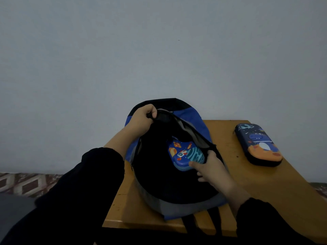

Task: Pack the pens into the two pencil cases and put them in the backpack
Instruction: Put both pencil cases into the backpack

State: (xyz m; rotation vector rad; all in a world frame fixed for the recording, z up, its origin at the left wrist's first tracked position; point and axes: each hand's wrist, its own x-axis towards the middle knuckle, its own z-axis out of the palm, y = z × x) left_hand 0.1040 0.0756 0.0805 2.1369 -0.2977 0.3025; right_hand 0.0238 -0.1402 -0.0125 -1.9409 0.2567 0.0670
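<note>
The left hand (141,119) is curled tight round the top edge of the backpack (169,207), holding its mouth wide; the bag stands on the desk (276,181) toward its left edge. Inside the opening sits a space-print pencil case (184,154) (planets, a rocket), pinched at its near end by the right hand (210,170). A dinosaur-print pencil case (258,144) lies near the desk's far right corner, well apart.

Space pencil case (184,156) inside backpack (203,128)
</note>
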